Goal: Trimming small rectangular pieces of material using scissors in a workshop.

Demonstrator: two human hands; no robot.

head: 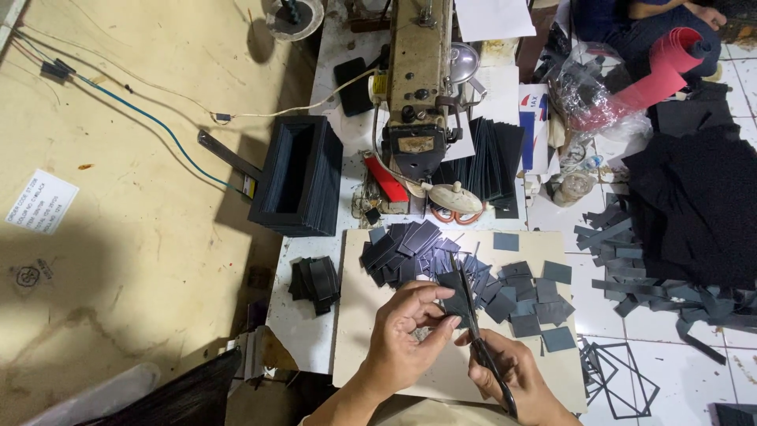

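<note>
Dark grey piece (pixel 455 304), small, flat and roughly rectangular, sits pinched in the left hand (pixel 406 335) above a pale board (pixel 355 315). Right hand (pixel 512 375) grips black scissors (pixel 477 335), blades pointing up against the piece. Beyond lies a scatter of similar cut pieces (pixel 473 272), then a worn sewing machine (pixel 418 102) and a black frame stack (pixel 296 173).

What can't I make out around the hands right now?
- Head view: the dark piece being cut is partly covered by the left hand.
- Scissors: handles hidden inside the right hand.
- Bottom edge crops both forearms.
- Sewing machine: top cut off.
</note>
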